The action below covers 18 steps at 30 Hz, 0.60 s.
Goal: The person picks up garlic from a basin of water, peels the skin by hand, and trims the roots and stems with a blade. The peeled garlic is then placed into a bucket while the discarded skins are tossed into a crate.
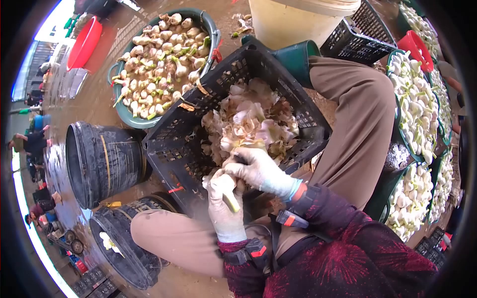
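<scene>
Both of my hands wear whitish gloves and meet over the near side of a black plastic crate (171, 164). In my left hand (222, 211) is a garlic bulb (227, 187), its pale green stem pointing down toward me. My right hand (263, 171) is closed, its fingertips against the far side of the bulb. Something small and dark shows at its thumb and forefinger, too covered to name. Papery garlic skins (253, 116) lie heaped in the crate below and beyond my hands.
A green tub (117, 94) of untrimmed garlic stands at the far left. Black buckets (112, 161) lean at the left. A cream bucket (298, 25) stands ahead. Containers of peeled white garlic (415, 102) line the right side. My bent legs flank the crate.
</scene>
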Each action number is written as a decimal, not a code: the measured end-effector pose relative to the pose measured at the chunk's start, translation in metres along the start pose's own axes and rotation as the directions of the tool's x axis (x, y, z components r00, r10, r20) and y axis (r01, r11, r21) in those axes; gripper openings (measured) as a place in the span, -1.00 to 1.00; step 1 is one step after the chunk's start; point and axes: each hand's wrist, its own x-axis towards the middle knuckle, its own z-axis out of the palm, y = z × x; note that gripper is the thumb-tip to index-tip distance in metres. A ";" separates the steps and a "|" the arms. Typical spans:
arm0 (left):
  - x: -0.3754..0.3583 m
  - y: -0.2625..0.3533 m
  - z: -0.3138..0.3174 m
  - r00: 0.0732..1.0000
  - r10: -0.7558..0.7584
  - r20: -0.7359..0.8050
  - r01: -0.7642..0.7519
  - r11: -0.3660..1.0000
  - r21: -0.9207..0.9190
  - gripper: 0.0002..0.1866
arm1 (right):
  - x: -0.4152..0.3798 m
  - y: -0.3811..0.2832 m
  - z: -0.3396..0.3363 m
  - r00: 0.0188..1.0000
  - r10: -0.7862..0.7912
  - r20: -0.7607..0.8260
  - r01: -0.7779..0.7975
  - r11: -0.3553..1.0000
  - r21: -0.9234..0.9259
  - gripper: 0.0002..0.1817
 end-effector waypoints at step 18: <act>0.006 0.009 -0.001 0.958 0.135 -0.254 -0.032 0.927 0.373 -0.26 | -0.008 0.019 0.025 0.937 -0.331 0.109 0.346 0.842 -0.414 -0.43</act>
